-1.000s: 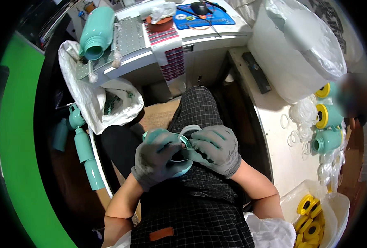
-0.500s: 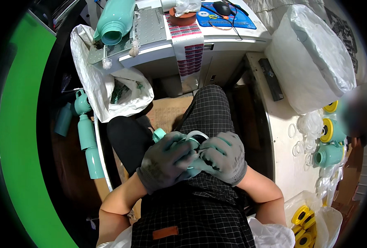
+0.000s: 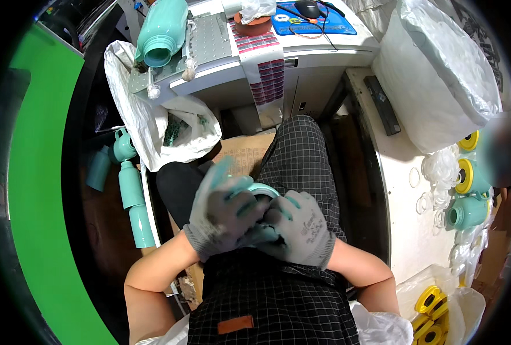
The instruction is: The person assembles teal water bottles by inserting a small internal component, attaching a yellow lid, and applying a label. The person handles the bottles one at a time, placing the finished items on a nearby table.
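A teal round-rimmed piece (image 3: 263,190), mostly hidden by my gloves, sits over my lap; it looks like part of a bottle. My right hand (image 3: 301,230), in a grey glove with teal on the fingers, is closed round its right side. My left hand (image 3: 221,215), gloved the same way, is over its left side. Motion smears the left fingers, so their hold cannot be made out. The lower part of the piece is covered by both hands.
Teal bottles (image 3: 131,184) stand at left by a white bag (image 3: 146,132). A large teal bottle (image 3: 163,34) lies on the desk ahead. On the right bench (image 3: 405,230) are white rings (image 3: 423,203), yellow-capped teal bottles and a bag of yellow lids (image 3: 431,302).
My left hand has turned and lifted, its fingers now blurred and further up. The white ring and teal loop seen between my hands earlier no longer show clearly. The view has shifted slightly.
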`<state>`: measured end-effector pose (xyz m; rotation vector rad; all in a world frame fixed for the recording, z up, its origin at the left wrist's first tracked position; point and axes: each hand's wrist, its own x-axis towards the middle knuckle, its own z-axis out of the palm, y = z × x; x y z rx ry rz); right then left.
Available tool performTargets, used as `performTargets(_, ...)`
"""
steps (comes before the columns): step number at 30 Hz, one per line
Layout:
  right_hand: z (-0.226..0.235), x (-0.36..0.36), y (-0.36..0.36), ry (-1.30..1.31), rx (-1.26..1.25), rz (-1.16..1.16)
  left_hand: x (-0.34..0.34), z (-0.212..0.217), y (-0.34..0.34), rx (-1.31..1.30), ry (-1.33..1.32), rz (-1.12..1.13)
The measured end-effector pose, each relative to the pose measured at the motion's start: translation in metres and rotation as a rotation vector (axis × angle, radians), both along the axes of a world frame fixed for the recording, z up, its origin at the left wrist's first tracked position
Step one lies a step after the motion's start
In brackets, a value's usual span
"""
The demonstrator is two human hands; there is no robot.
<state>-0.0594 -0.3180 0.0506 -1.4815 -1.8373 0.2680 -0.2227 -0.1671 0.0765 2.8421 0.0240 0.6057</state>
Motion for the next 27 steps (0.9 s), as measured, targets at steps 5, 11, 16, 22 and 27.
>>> performTargets(5, -0.008, -0.016, 0.011, -0.005, 0.071, -0.112, -0.003, 0.004, -0.002, 0.110, 0.070, 0.250)
performTargets(11, -0.010, -0.020, 0.017, -0.076, 0.081, -0.128, 0.027, 0.057, 0.011, 0.236, 0.391, 0.186)
performTargets(16, -0.008, -0.018, 0.016, -0.038, 0.059, -0.084, 0.030, 0.049, 0.034, -0.038, 0.705, -0.001)
performTargets(22, -0.012, -0.015, 0.012, 0.016, 0.062, -0.055, 0.028, 0.044, 0.026, -0.099, 0.671, 0.093)
performTargets(27, -0.003, -0.019, 0.012, 0.041, 0.086, -0.086, 0.035, 0.045, 0.018, 0.002, 0.636, 0.112)
